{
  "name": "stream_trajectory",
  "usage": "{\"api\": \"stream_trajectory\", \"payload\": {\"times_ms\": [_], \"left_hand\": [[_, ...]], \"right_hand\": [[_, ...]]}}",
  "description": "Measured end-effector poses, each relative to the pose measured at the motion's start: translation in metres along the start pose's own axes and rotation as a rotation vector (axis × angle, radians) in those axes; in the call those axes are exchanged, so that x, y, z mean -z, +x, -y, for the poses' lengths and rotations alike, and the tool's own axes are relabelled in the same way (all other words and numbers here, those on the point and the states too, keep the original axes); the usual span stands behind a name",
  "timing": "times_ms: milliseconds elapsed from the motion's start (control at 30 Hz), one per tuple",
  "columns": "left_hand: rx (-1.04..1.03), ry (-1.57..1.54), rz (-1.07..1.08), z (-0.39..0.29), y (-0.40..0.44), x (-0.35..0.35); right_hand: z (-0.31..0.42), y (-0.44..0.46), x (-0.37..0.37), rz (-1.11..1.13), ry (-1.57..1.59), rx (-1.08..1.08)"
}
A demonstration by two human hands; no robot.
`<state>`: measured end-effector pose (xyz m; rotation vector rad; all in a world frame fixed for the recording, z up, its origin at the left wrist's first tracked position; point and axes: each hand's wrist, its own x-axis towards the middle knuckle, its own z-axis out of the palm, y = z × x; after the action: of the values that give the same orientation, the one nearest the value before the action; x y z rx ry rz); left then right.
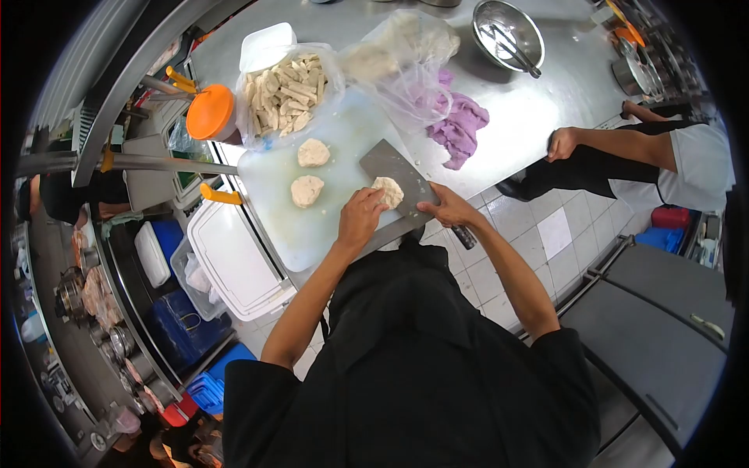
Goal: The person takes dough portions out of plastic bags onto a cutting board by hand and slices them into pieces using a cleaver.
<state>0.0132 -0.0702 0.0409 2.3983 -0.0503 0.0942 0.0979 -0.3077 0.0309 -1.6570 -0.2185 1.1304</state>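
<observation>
Hands: 2, both bare, at the near edge of a pale cutting board (273,226) on the metal tabletop (530,109).

Right hand (450,207): grasping a cleaver (388,160); fingers curled in around the handle end of the blade, thumb pointing toward the blade. Black handle projects below the hand.

Left hand (361,216): fingers partly bent and close together, fingertips and thumb touching the left side of a pale round patty (388,193). Cannot tell whether it grips the patty or only steadies it.

Patty position: over the cleaver's broad face, between the 2 hands.

Surroundings: 2 similar pieces on the board to the left, an upper piece (314,153) and a lower piece (307,190), apart from each other. Bag of pale strips (285,93) beyond them. Purple cloth (460,129) beyond the cleaver, on the tabletop; steel bowl (488,39) farther off, utensil inside. At right, a co-worker's hand (562,143) near the tabletop's edge.
</observation>
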Motion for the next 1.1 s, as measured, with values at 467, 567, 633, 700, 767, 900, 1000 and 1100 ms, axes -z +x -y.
{"api": "stream_trajectory", "payload": {"times_ms": [467,567,633,700,767,900,1000,1100], "left_hand": [[-0.075,-0.091,-0.050,0.022,-0.009,0.011],[-0.113,-0.158,-0.074,0.026,-0.008,0.019],[0.021,-0.197,-0.039,0.022,-0.013,0.020],[0.070,-0.183,-0.054,0.021,-0.011,0.016],[0.122,-0.171,-0.085,0.018,-0.006,0.014],[0.132,-0.098,-0.085,0.011,-0.007,0.016],[0.079,-0.043,-0.098,0.008,-0.009,0.015],[-0.003,-0.012,-0.106,0.006,-0.010,0.009]], "right_hand": [[0.023,0.008,-0.103,-0.472,-0.380,0.133],[0.035,0.014,-0.121,-0.500,-0.395,0.126],[0.032,0.019,-0.128,-0.507,-0.414,0.176],[0.026,0.019,-0.129,-0.507,-0.433,0.221],[0.045,0.006,-0.118,-0.467,-0.350,0.176],[0.066,-0.025,-0.099,-0.455,-0.409,0.199],[0.060,-0.043,-0.082,-0.516,-0.353,0.186],[0.046,-0.049,-0.074,-0.700,-0.440,0.275]]}}
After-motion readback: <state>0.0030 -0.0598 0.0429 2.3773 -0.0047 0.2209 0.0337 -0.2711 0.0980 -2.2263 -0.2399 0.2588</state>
